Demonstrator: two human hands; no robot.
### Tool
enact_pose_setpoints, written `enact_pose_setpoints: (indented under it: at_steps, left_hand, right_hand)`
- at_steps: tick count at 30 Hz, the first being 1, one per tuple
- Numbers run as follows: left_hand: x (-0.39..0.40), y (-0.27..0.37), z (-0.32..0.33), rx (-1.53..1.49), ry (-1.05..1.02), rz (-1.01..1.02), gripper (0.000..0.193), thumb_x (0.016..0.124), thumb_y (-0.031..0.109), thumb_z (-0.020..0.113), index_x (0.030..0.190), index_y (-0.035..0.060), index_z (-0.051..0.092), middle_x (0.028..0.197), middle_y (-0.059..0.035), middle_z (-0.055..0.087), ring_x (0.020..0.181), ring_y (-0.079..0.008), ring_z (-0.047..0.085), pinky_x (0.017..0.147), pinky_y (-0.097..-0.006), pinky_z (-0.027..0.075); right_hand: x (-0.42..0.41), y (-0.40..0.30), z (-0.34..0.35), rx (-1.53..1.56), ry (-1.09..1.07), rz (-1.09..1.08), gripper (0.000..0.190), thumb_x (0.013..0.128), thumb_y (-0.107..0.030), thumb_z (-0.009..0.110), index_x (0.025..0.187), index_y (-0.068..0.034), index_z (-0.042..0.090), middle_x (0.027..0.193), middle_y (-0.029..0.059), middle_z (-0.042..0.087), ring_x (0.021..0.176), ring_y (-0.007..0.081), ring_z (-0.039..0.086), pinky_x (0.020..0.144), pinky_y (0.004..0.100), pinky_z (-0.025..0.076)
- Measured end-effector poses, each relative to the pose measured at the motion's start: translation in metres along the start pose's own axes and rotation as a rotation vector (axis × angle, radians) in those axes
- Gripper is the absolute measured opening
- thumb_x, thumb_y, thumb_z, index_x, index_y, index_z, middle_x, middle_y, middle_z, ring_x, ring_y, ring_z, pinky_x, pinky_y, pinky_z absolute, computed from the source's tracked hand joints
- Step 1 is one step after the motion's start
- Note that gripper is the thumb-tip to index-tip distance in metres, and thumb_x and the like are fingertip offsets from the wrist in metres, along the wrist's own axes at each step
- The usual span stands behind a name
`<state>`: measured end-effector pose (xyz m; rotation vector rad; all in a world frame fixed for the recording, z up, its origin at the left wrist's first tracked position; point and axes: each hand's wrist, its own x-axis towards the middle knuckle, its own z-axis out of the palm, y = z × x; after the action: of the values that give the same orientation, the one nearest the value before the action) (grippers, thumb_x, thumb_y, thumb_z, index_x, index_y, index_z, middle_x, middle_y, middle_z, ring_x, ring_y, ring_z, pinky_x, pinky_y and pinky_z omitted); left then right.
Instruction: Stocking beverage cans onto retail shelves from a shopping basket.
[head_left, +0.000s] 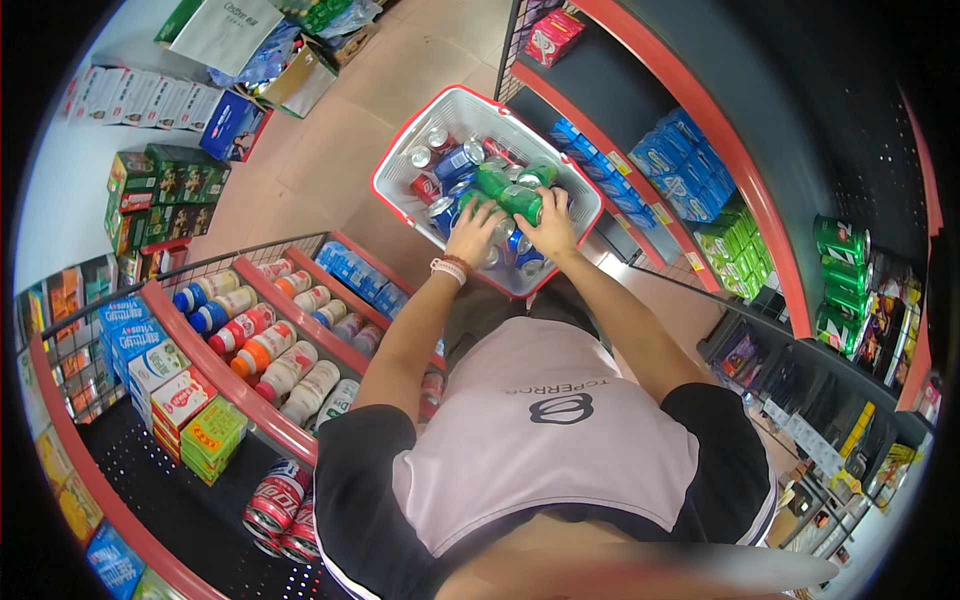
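A white plastic basket with a red rim (403, 215) stands on the floor in front of me, holding several drink cans. Both my hands reach into it. My left hand (474, 234), with a pale wristband and a beaded bracelet at the wrist, has its fingers curled over a green can (473, 198). Another green can (520, 201) lies in the grasp of my right hand (553, 227). Around them are a blue can (459, 160), a red can (425, 188) and more green cans (539, 173). The lower cans are partly hidden by my hands.
To the left, a rack with red-edged shelves (225, 371) bears bottles (267, 347), drink cartons (184, 401) and red cans (277, 499). At right, another shelf unit (720, 97) holds blue cartons (686, 165) and green cans (844, 277). Boxes (169, 195) are stacked by the far wall.
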<state>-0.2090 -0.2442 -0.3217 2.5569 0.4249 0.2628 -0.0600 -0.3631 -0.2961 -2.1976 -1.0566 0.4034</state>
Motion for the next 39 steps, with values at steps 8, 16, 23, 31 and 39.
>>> enact_pose_setpoints:
  at_steps: [8, 16, 23, 31, 39]
  left_hand:
    - [0.017, -0.02, -0.004, -0.122, -0.159, 0.012, 0.065, 0.061, 0.018, 0.076, 0.119, 0.0122, 0.049, 0.133, -0.0124, 0.041, 0.129, -0.0435, 0.027, 0.107, -0.0536, 0.025]
    - [0.035, -0.016, -0.004, -0.211, -0.149, 0.045, 0.067, 0.059, 0.015, 0.072, 0.119, 0.0064, 0.045, 0.126, -0.0167, 0.044, 0.124, -0.0396, 0.034, 0.106, -0.0478, 0.027]
    - [0.041, -0.012, 0.005, -0.217, -0.123, 0.005, 0.059, 0.06, 0.016, 0.072, 0.114, 0.0085, 0.05, 0.124, -0.0143, 0.046, 0.118, -0.0357, 0.04, 0.101, -0.0451, 0.031]
    - [0.04, -0.025, 0.017, -0.252, -0.083, -0.065, 0.05, 0.06, 0.011, 0.07, 0.107, 0.0064, 0.052, 0.119, -0.0176, 0.051, 0.114, -0.0375, 0.043, 0.098, -0.0451, 0.035]
    - [0.063, 0.017, -0.006, -0.256, 0.083, 0.029, 0.036, 0.066, 0.008, 0.066, 0.101, 0.0057, 0.056, 0.115, -0.0176, 0.052, 0.109, -0.0382, 0.045, 0.094, -0.0454, 0.036]
  right_hand:
    - [-0.009, -0.011, -0.021, -0.264, -0.374, 0.28, 0.066, 0.074, -0.034, 0.068, 0.123, -0.007, 0.033, 0.118, 0.0226, 0.044, 0.1, 0.0422, 0.057, 0.081, 0.0492, 0.049]
    - [-0.007, 0.004, -0.022, -0.177, -0.411, 0.355, 0.071, 0.075, -0.032, 0.066, 0.132, -0.012, 0.029, 0.123, 0.0223, 0.043, 0.109, 0.0424, 0.051, 0.091, 0.0494, 0.045]
    - [-0.012, 0.025, -0.033, -0.126, -0.454, 0.326, 0.082, 0.073, -0.031, 0.066, 0.141, -0.017, 0.023, 0.13, 0.0214, 0.041, 0.116, 0.0411, 0.046, 0.096, 0.049, 0.042]
    - [-0.032, 0.058, -0.039, 0.064, -0.434, 0.331, 0.079, 0.075, -0.027, 0.067, 0.141, -0.01, 0.027, 0.137, 0.0285, 0.033, 0.127, 0.0437, 0.035, 0.102, 0.0459, 0.036]
    - [-0.061, 0.033, -0.2, -0.066, 0.106, -0.048, 0.034, 0.082, -0.016, 0.058, 0.115, -0.009, 0.055, 0.118, 0.0131, 0.054, 0.101, 0.0309, 0.058, 0.085, 0.0398, 0.049]
